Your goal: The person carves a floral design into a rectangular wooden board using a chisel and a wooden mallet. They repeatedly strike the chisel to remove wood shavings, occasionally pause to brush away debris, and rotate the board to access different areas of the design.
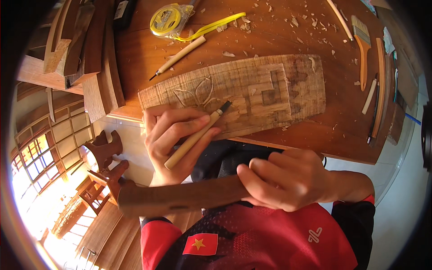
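Carving with struck blows appears to be the step in hand, as read from the head view, the only one supplied; the board (243,99) lies flat on the table (342,130), along its near edge, with leaf outlines toward its left end and squared recesses toward its right; the left hand (173,135) is closed around the handle of a chisel (191,144), which slants across the board with its dark tip at the surface between the two patterns, though firm contact cannot be confirmed; the right hand (288,182) is closed in a fist around one end of a dark wooden block (157,198), whose free end is apart from the chisel's butt; a next blow would call for a steady tip and for the block to meet the butt squarely, clear of the left fingers; a second chisel (182,56) lies just beyond the board, near a tape measure (165,20); shavings (294,21) litter the far side and could hide lines if they drift over; a brush (362,40) lies at right; stacked timber (103,90) crowds the left side.
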